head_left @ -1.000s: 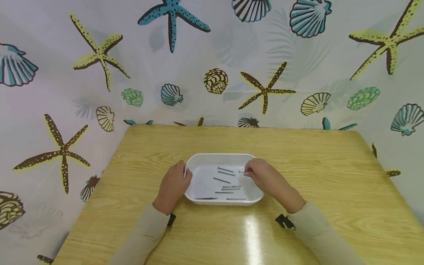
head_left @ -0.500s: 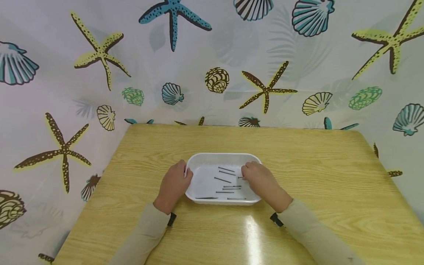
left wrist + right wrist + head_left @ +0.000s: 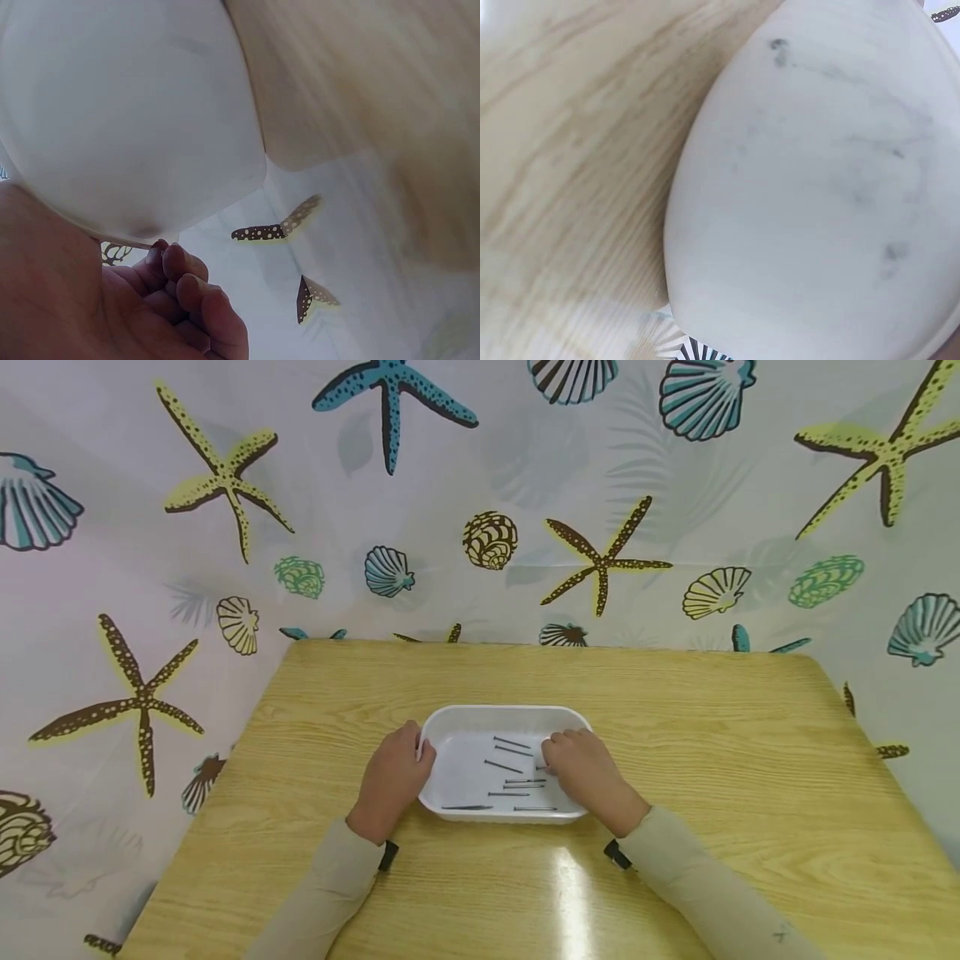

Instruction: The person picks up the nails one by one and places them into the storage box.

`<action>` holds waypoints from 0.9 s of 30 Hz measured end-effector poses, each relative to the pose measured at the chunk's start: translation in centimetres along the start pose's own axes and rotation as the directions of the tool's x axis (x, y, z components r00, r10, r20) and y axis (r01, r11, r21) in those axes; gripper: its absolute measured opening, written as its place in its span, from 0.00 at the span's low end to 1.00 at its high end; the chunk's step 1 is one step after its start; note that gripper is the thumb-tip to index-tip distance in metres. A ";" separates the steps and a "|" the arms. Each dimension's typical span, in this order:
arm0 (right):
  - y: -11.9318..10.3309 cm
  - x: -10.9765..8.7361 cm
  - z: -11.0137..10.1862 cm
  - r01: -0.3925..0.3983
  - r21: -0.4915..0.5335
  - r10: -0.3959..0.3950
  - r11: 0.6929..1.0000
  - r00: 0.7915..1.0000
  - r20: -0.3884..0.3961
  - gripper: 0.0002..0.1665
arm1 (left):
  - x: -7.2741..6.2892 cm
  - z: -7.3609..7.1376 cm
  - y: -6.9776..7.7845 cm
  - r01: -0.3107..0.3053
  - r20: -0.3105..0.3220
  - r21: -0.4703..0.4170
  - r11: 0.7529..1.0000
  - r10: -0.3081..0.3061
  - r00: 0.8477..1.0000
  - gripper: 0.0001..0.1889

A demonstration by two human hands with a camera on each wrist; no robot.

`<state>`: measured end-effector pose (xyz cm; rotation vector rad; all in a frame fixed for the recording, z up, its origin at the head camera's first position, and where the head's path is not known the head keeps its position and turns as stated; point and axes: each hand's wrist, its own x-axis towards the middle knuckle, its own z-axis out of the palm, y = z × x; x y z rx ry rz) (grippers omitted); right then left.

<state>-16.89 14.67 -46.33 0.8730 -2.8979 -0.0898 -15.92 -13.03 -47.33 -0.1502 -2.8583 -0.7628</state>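
Observation:
A white plastic tray sits on the table with several loose nails in its middle and right half. My left hand grips its left rim, thumb inside; in the left wrist view the fingers curl beneath the tray wall. Over the tray's right half, my right hand has curled fingers and pinches a nail, only its head end showing. The fingertips are hidden behind the knuckles. The right wrist view is filled mostly by the tray's outer wall.
Along the tray's near side lies a slim dark piece with a pointed end, its kind unclear. The wood-grain table extends around the tray. A cloth with shells and starfish hangs behind and at the sides.
My right hand has moved left and slightly nearer within the tray, carrying the nail toward the others. My left hand has stayed on the rim.

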 end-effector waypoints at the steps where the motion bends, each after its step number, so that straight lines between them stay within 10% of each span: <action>1: 0.0 0.0 0.0 0.000 -0.004 0.000 1.000 1.000 0.000 0.12 | 0.0 0.0 0.0 -0.001 -0.002 -0.001 1.000 0.001 1.000 0.09; 16: 0.2 0.4 0.2 -0.003 -0.012 0.003 1.000 0.999 -0.036 0.12 | 0.6 0.3 -0.2 -0.002 -0.007 0.049 0.999 0.003 1.000 0.11; 27: 2.1 -0.6 -1.2 0.033 0.219 0.036 0.975 0.952 -0.303 0.17 | 0.0 -1.3 -1.1 -0.138 -0.271 0.120 0.983 0.166 0.948 0.19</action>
